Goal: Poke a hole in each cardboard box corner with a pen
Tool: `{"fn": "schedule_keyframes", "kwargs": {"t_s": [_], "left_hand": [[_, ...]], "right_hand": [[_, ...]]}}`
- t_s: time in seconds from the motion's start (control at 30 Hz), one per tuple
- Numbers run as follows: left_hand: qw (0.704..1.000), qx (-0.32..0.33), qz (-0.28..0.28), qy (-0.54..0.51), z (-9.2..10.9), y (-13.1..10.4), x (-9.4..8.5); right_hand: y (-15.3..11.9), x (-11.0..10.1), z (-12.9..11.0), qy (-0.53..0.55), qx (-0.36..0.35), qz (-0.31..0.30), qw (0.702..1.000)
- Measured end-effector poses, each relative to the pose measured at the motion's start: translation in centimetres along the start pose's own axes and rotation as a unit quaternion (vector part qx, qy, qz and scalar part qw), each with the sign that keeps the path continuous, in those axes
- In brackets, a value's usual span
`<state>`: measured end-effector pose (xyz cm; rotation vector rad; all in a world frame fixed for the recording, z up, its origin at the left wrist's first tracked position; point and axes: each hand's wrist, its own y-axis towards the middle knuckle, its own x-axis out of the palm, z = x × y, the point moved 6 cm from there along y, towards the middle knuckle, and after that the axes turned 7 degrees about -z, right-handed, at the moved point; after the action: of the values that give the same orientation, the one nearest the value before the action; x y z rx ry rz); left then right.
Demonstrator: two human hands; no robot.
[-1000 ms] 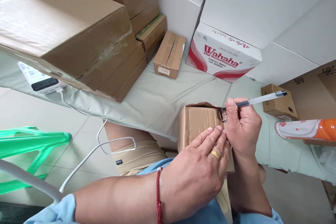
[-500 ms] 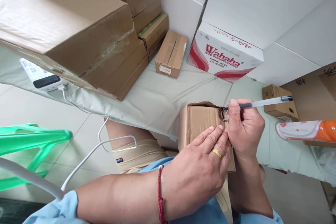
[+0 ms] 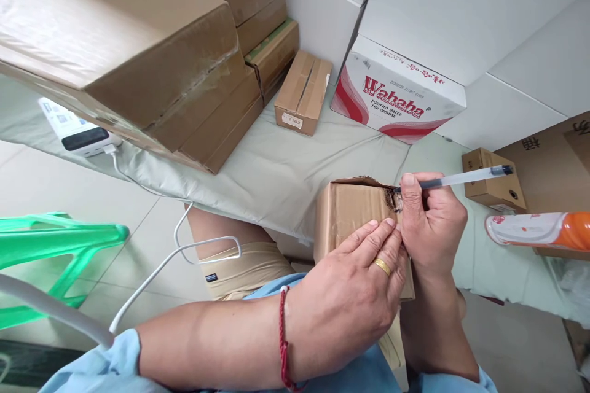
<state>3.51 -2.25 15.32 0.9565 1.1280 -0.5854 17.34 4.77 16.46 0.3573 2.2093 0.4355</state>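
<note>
My left hand (image 3: pixel 353 301) lies flat on a brown cardboard box (image 3: pixel 354 209); my right hand (image 3: pixel 431 218), touching it, grips a slim plastic pen (image 3: pixel 465 178).

A cloth-covered surface (image 3: pixel 258 181) runs from the upper left of the frame to the lower right. Stacked cartons (image 3: pixel 152 55) fill its upper left; a small taped box (image 3: pixel 303 92) and a red-and-white Wahaha carton (image 3: pixel 399 92) sit at upper centre, a little brown box (image 3: pixel 493 187) at right.
</note>
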Motion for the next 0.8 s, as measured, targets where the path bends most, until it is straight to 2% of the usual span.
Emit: {"fn": "schedule_keyframes", "kwargs": {"t_s": [0.23, 0.43, 0.6, 0.8], "left_hand": [[1.000, 0.001, -0.012, -0.007, 0.02, -0.03, 0.03], [1.000, -0.001, -0.010, -0.009, -0.01, 0.00, 0.05], [1.000, 0.000, -0.009, -0.013, 0.06, -0.02, 0.05], [1.000, 0.004, -0.012, -0.010, 0.01, -0.02, 0.12]], "right_hand": [[-0.32, 0.03, 0.24, 0.031, 0.016, 0.015, 0.999], [-0.36, 0.05, 0.02, 0.027, 0.006, -0.006, 1.000], [-0.56, -0.16, 0.08, 0.027, 0.007, 0.028, 0.999], [-0.57, -0.02, 0.00, 0.013, 0.003, 0.003, 1.000]]}}
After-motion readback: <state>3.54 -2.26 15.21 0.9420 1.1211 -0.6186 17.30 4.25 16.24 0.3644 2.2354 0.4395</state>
